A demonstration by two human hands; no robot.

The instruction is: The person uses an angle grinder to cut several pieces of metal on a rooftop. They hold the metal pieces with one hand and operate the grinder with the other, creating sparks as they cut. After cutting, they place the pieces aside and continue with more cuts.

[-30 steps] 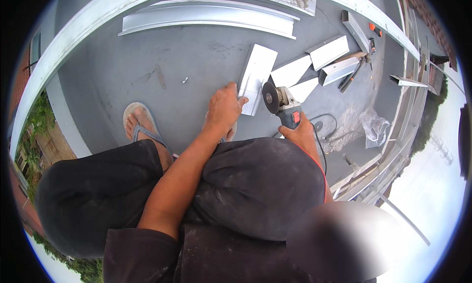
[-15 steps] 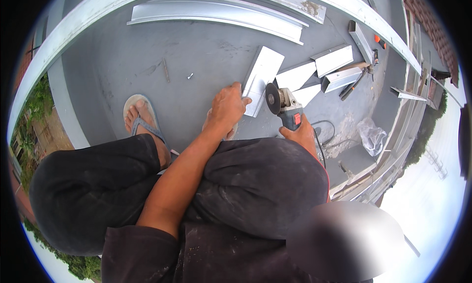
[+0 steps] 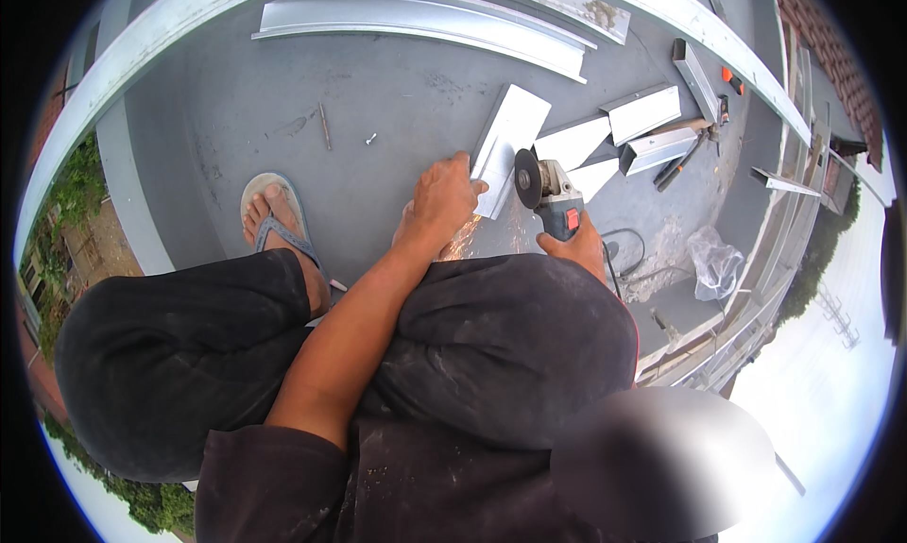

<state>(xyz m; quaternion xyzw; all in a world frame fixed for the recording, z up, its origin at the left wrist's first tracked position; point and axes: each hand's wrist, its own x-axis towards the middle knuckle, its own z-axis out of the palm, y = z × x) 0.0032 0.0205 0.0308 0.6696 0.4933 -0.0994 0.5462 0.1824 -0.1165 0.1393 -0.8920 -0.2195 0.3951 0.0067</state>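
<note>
My right hand [image 3: 578, 245] grips a grey angle grinder [image 3: 557, 198] with a red switch. Its dark disc [image 3: 528, 178] stands at the right edge of a short silver metal channel [image 3: 511, 132]. Orange sparks [image 3: 463, 239] spray from there toward my knee and right foot. My left hand [image 3: 446, 198] is closed on the near left edge of that channel, with the thumb on top, and holds it against the grey floor [image 3: 378, 90]. The foot behind my left hand is mostly hidden.
Cut metal pieces [image 3: 642, 113] lie right of the grinder, near a hammer [image 3: 704, 135]. Long channels [image 3: 416, 25] rest at the far side. A screw [image 3: 370, 139] and a thin rod [image 3: 325, 126] lie on the floor. A clear plastic bag [image 3: 715, 262] sits right of the grinder's cord [image 3: 635, 246].
Sparks now fly below the channel, where none showed before. The grinder's disc stays by the channel's right edge, and both hands keep their grip. The whole view has shifted slightly.
</note>
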